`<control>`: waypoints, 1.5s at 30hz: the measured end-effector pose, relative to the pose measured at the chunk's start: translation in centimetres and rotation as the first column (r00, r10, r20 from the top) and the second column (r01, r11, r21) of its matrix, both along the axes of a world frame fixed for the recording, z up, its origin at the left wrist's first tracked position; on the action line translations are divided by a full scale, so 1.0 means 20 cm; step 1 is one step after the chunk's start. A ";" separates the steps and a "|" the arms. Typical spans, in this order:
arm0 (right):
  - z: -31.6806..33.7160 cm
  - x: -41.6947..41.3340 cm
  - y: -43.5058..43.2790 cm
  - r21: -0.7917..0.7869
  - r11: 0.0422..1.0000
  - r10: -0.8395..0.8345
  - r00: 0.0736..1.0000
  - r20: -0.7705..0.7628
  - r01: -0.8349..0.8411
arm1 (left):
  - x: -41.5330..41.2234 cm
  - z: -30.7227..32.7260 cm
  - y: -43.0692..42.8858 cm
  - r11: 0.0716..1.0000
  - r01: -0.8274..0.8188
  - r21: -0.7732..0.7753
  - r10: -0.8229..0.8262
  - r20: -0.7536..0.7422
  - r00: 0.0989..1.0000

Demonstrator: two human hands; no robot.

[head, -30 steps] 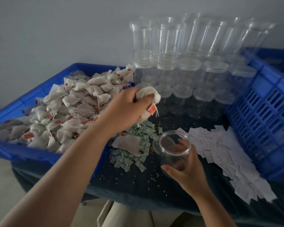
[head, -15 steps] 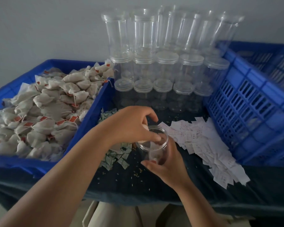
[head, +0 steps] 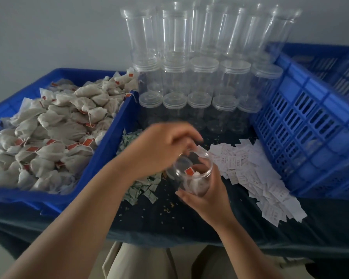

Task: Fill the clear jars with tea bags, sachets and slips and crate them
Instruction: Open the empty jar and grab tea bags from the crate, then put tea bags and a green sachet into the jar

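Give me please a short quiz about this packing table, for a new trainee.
1. True or false: the right hand grips the open jar.
2. What lies in that jar? A) tea bags B) a lid C) nothing
3. Fill in: the white slips lie on the person's ____ side of the jar.
Key: 1 true; 2 A; 3 right.
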State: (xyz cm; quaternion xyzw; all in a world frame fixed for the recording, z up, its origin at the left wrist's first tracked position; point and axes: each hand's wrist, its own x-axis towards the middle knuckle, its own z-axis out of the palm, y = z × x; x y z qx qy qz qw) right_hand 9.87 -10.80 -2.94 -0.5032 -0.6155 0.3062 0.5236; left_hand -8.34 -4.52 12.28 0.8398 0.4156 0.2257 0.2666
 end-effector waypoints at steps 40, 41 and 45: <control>-0.03 0.01 0.02 -0.060 0.998 -0.033 0.997 -0.067 0.029 | -0.38 -0.40 0.03 0.857 -0.504 0.103 0.505 -0.352 0.788; -0.03 0.01 0.02 -0.059 0.998 -0.034 0.997 -0.066 0.030 | -0.38 -0.39 0.04 0.853 -0.514 0.090 0.514 -0.317 0.797; -0.03 0.01 0.02 -0.051 0.998 -0.041 0.997 -0.069 0.037 | -0.36 -0.34 0.05 0.798 -0.590 0.120 0.602 -0.142 0.786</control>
